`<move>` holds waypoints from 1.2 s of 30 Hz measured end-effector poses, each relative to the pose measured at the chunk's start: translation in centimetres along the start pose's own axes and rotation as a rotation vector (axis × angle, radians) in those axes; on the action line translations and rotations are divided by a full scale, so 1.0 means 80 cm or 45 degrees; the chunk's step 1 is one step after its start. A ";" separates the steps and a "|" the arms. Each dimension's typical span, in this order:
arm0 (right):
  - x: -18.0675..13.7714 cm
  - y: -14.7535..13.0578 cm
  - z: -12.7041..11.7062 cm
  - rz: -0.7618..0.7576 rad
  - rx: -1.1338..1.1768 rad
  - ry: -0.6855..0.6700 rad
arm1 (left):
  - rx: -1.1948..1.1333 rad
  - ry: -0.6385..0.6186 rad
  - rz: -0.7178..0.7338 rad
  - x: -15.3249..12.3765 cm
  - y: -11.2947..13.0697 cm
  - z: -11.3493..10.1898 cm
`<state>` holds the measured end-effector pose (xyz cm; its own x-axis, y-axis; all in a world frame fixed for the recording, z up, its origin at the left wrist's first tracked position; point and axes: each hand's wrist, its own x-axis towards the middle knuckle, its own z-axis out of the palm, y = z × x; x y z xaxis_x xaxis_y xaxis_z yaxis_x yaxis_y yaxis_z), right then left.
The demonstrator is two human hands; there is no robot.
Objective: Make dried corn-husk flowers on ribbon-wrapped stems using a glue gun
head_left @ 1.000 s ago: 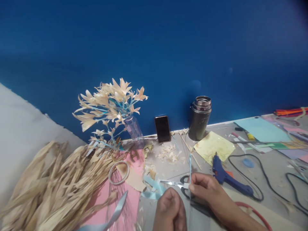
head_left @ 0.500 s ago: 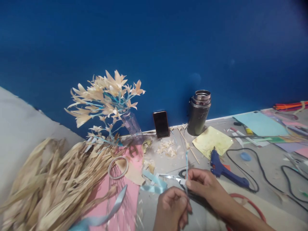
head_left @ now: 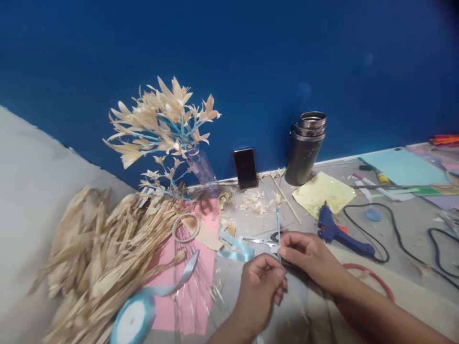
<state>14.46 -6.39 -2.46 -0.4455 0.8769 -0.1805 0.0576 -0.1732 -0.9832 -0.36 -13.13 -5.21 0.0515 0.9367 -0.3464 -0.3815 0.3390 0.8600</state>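
My left hand [head_left: 261, 285] and my right hand [head_left: 304, 253] meet near the table's front, both pinched on a thin stick wrapped in light blue ribbon [head_left: 278, 222] that stands upright with a small pale husk flower at its tip. Scissors [head_left: 263, 241] lie on the table just behind my fingers. A loose length of light blue ribbon [head_left: 234, 248] lies left of the hands, and the ribbon roll [head_left: 132, 320] sits on the pink paper [head_left: 188, 282] at the front left.
A heap of dried husks [head_left: 96, 253] fills the left. A vase of husk flowers [head_left: 168, 129], a phone [head_left: 245, 167] and a steel flask [head_left: 306, 145] stand against the blue wall. A tape ring [head_left: 185, 228], blue glue gun [head_left: 339, 231], black cable and coloured papers lie around.
The view has tilted down, so the ribbon roll now shows at the front left. My left hand has moved up to the stick and pinches it just below my right hand.
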 end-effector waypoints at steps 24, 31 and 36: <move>0.000 -0.002 0.003 0.052 0.074 0.066 | -0.172 -0.060 -0.029 0.000 -0.001 0.004; -0.006 0.001 0.010 0.028 0.048 0.055 | -0.143 -0.048 -0.036 -0.002 -0.006 0.005; -0.005 0.004 0.013 0.032 -0.039 -0.030 | -0.260 0.028 -0.009 0.000 -0.002 0.006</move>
<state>13.70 -7.28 -2.69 -0.4647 0.8614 -0.2049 0.0962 -0.1808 -0.9788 0.11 -13.17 -5.19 0.0357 0.9314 -0.3623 -0.5608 0.3188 0.7641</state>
